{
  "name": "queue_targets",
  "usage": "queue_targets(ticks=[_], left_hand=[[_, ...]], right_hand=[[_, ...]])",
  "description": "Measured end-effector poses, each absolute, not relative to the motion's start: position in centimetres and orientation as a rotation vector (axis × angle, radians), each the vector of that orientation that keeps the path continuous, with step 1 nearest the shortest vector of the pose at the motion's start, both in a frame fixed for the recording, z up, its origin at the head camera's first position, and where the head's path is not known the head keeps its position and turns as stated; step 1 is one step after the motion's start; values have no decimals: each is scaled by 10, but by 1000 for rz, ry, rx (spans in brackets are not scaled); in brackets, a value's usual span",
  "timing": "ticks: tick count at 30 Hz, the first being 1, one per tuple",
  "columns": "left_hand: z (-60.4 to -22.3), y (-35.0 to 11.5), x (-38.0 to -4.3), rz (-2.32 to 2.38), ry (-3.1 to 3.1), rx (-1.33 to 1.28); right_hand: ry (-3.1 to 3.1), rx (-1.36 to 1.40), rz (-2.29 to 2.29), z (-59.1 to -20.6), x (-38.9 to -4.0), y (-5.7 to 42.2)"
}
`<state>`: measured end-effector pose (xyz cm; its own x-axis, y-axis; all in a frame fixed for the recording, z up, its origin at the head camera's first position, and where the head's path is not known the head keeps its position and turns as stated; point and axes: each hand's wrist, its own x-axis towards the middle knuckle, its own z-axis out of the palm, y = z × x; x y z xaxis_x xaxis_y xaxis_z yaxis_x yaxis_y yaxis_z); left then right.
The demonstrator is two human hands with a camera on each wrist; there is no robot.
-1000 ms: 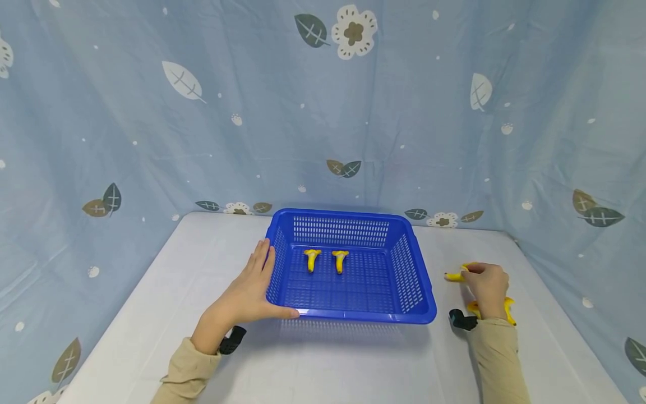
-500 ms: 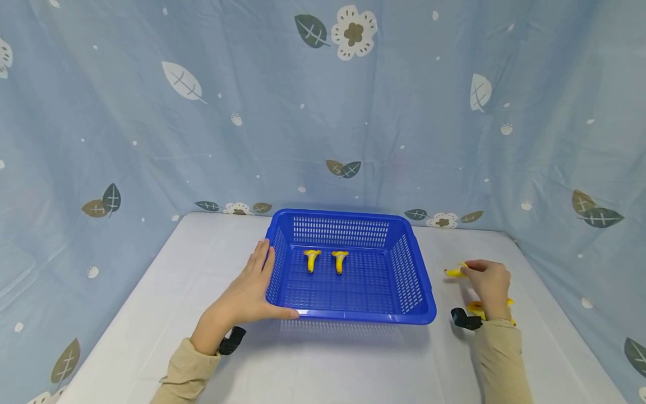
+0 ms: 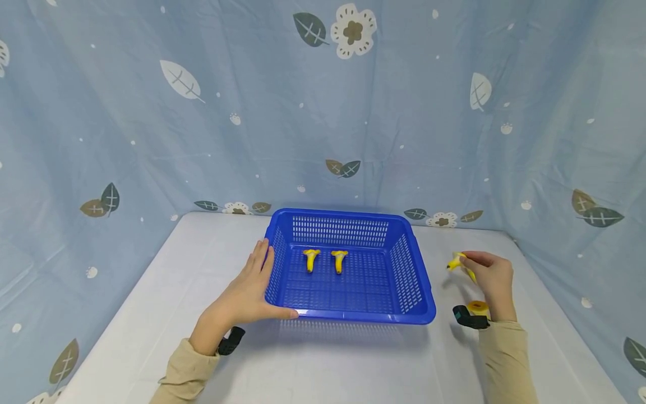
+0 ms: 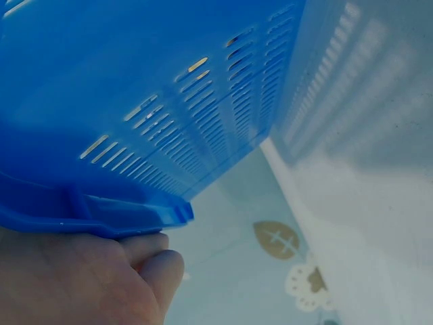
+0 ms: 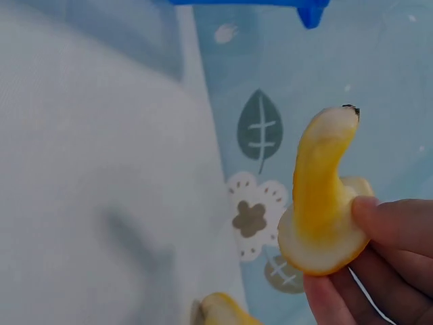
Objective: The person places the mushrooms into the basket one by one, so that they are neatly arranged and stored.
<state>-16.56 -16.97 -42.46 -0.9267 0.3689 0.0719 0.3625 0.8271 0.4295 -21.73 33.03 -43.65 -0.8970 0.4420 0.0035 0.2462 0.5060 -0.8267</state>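
My right hand (image 3: 497,283) pinches a toy banana peel (image 3: 456,261) between thumb and fingers, over the table right of the basket. In the right wrist view this peel (image 5: 318,189) shows a curved yellow stem with a dark tip and a pale flared end at the fingertips. My left hand (image 3: 241,294) rests at the near left corner of a blue plastic basket (image 3: 348,315), fingers straight along the left side and thumb along the front rim. Two similar banana peels, one left (image 3: 310,260) and one right (image 3: 339,261), lie side by side inside.
Another yellow piece (image 3: 478,308) lies on the white table (image 3: 343,370), partly hidden by the right wrist and its black camera mount (image 3: 469,318). A blue patterned curtain (image 3: 252,112) hangs behind the table and at both sides.
My right hand has lifted the banana peel from the table and tilted it, moving slightly up and away. The left hand and the basket stay put.
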Motion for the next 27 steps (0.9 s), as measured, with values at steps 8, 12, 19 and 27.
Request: queue_targets(ticks=[8, 12, 19, 27], left_hand=[[-425, -170, -167, 694, 2989, 587], [-425, -170, -166, 694, 2985, 586], [-424, -170, -166, 705, 2981, 590], [-422, -170, -166, 708, 2981, 598]], right_hand=[[-2485, -465, 1418, -421, -210, 325], [-2427, -353, 1489, -413, -207, 323], [-2396, -203, 1530, -401, -202, 314], [-2460, 3, 1476, -381, -206, 300]])
